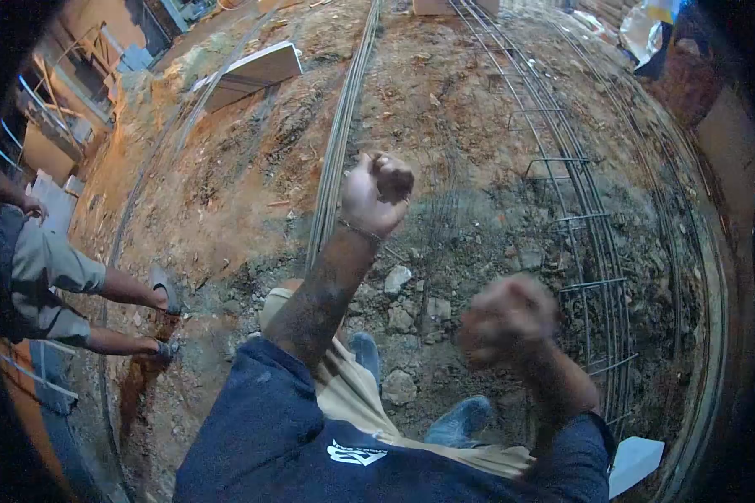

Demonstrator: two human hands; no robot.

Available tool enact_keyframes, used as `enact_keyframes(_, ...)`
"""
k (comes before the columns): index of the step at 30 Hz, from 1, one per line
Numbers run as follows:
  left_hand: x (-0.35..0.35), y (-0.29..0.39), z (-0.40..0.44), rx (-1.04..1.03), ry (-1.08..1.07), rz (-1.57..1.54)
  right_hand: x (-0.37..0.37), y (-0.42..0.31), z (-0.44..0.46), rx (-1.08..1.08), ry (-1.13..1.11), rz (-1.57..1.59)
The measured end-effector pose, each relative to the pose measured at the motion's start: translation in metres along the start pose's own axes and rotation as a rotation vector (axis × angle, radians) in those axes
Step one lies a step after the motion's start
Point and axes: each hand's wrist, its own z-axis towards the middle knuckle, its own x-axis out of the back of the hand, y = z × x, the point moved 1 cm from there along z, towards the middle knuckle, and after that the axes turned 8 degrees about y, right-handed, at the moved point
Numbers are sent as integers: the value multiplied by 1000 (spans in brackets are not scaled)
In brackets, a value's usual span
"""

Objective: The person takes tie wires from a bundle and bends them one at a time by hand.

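Note:
My left hand [377, 194] is raised in front of me with its fingers curled into a fist and a thin band at the wrist. What it holds, if anything, is hidden. Close behind it runs a bundle of long thin steel bars [344, 126]. Lower and to the right, my right hand [512, 323] is also closed, smeared by motion, and its contents do not show. To the right of that hand lies a rebar cage [587, 218] of long bars with bent stirrups. Faint streaks on the ground between the hands are too blurred to name.
Rough soil and rubble [445, 92] cover the ground, with loose stones [398, 281] near my feet. At the left stands another person [50, 268] in shorts and sandals. A pale block [256, 75] lies at the back left, a white block [636, 465] at the lower right.

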Motion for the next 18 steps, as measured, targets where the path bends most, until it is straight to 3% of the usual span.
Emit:
enact_keyframes(1,-6,-7,-5,-123,172,57,-3,-16,1,115,523,-25)
enact_keyframes(3,-6,-16,-9,-145,238,67,14,-69,-3,590,-956,691)
enact_keyframes(6,-6,-46,-16,-205,-10,154,39,-116,13,717,-880,776)
enact_keyframes(8,-3,-64,-20,-253,-65,256,57,-119,36,995,-83,909)
enact_keyframes(9,-2,-72,-20,-333,-115,353,62,-118,48,961,145,897)
enact_keyframes(10,-2,-80,-20,-312,-122,353,87,-106,74,1135,244,633)
enact_keyframes(12,-3,-88,-23,-418,-214,528,89,-85,96,1232,646,166)
enact_keyframes(14,-10,-92,-28,-543,-243,737,93,-61,112,960,736,-327)
enact_keyframes(16,-6,-84,-26,-498,-229,867,101,-22,145,1728,670,-1073)
enact_keyframes(17,-6,-79,-24,-442,-216,990,98,-6,142,1467,425,-1091)
enact_keyframes(18,-9,-81,-25,-374,-142,925,93,14,132,1200,189,-1092)
